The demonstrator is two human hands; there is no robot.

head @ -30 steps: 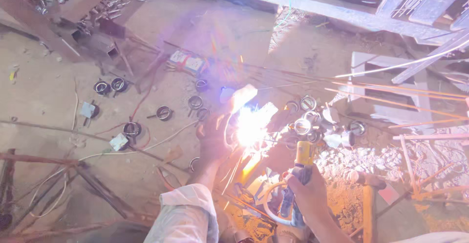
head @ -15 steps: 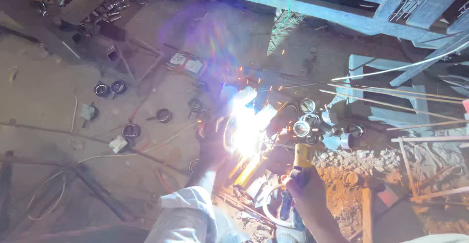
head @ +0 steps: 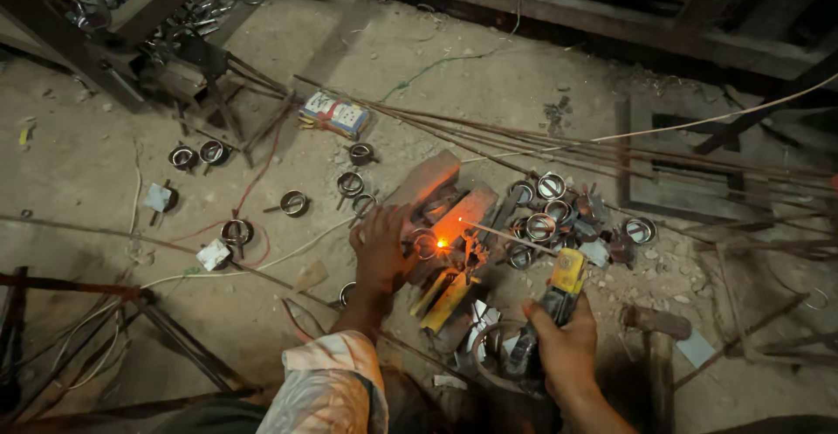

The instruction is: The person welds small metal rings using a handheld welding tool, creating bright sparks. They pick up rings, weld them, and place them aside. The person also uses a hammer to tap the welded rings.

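My right hand [head: 566, 340] grips a yellow and black welding electrode holder [head: 559, 287], whose thin rod [head: 511, 235] reaches left to a glowing orange spot [head: 442, 243]. My left hand [head: 381, 248] rests on a small metal ring [head: 425, 244] beside that hot spot, pressing it against flat metal pieces [head: 454, 209]. A pile of shiny metal rings [head: 548, 209] lies just right of the glow. A yellow bar [head: 443, 299] sits below the workpiece.
More rings [head: 293, 203] lie scattered on the dirt floor to the left. Long thin rods [head: 611, 150] run across to the right. A small box [head: 334, 113] lies farther back, a hammer [head: 656, 334] by my right hand, and metal frames [head: 157, 329] at lower left.
The bright welding arc has gone out, leaving only an orange glow at the joint. Both hands stay in nearly the same place.
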